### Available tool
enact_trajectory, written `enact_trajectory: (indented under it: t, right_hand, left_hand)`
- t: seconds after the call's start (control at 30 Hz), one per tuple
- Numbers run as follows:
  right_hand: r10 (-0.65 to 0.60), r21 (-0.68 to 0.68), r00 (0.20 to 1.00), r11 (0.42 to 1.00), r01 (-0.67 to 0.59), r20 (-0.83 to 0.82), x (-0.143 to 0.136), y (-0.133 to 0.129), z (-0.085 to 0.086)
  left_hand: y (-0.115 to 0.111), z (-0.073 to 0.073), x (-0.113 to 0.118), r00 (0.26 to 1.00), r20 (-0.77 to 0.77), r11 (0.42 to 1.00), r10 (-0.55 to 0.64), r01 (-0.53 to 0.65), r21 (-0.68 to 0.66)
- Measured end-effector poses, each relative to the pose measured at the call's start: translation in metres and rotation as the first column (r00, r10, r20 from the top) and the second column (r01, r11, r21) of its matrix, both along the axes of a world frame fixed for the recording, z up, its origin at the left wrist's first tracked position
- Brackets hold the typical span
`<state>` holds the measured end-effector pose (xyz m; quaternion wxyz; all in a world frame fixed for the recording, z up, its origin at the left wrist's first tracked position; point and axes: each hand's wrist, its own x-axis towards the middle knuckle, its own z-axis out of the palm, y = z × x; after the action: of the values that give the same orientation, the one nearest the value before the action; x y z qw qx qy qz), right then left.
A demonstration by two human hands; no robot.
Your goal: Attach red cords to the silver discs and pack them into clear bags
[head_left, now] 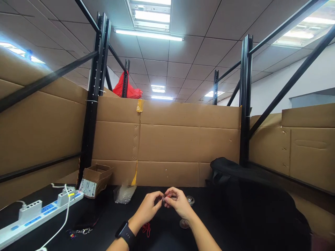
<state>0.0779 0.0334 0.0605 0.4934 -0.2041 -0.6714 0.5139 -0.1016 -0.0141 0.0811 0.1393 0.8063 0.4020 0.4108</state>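
Above the black tabletop, my left hand (149,206) and my right hand (179,203) meet, fingertips pinched together. Between them is a small dark round piece (163,200), seen nearly edge-on and mostly covered by the fingers. A trace of red shows by the right fingertips. Behind my right wrist lies a shiny round metal disc (191,200), and a second disc (184,224) rests nearer, partly hidden by my forearm. A bundle of red cord (147,229) lies on the table beside my left wrist, which wears a black watch.
A white power strip (34,219) with plugs and a white cable runs along the left. Keys (83,230) lie near it. Farther back are an open cardboard box (96,179) and a clear plastic bag (125,194). A large black bag (251,202) fills the right; cardboard walls enclose the table.
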Motion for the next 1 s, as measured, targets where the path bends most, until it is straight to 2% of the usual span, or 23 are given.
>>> enact_trajectory:
  t: [0.17,0.33,0.5,0.6,0.7,0.8,0.9,1.0]
  right_hand:
    - [-0.006,-0.023,0.999,1.000,0.006,-0.033,0.000,-0.002,-0.001]
    - [0.024,0.058,0.999,0.998,-0.026,0.040,0.002,-0.007,0.003]
    - [-0.157,0.192,0.981,0.972,0.133,0.117,-0.002,-0.010,0.001]
    - [-0.221,0.236,0.955,0.956,0.172,0.199,-0.004,-0.009,0.000]
    - [-0.300,0.292,0.924,0.929,0.227,0.236,-0.001,-0.006,0.003]
    - [-0.458,0.395,0.856,0.852,0.344,0.241,0.015,0.002,0.008]
    - [-0.643,0.463,0.712,0.741,0.487,0.281,0.043,0.018,0.006]
    - [-0.744,0.499,0.549,0.665,0.555,0.381,0.074,0.037,-0.006]
  left_hand:
    - [0.007,-0.007,-0.004,1.000,0.025,1.000,-0.009,0.009,-0.022]
    - [0.010,-0.012,-0.003,0.999,0.034,1.000,0.016,-0.017,0.026]
    - [0.010,-0.014,0.000,0.998,-0.052,0.997,0.033,-0.030,0.072]
    - [0.010,-0.010,-0.004,0.987,-0.098,0.988,0.126,-0.116,0.102]
    - [0.013,-0.005,-0.019,0.967,-0.117,0.972,0.226,-0.216,0.093]
    - [0.018,0.000,-0.045,0.945,-0.165,0.959,0.282,-0.276,0.057]
    - [0.021,0.001,-0.070,0.926,-0.277,0.961,0.258,-0.275,-0.024]
    - [0.022,-0.001,-0.083,0.920,-0.348,0.968,0.179,-0.227,-0.102]
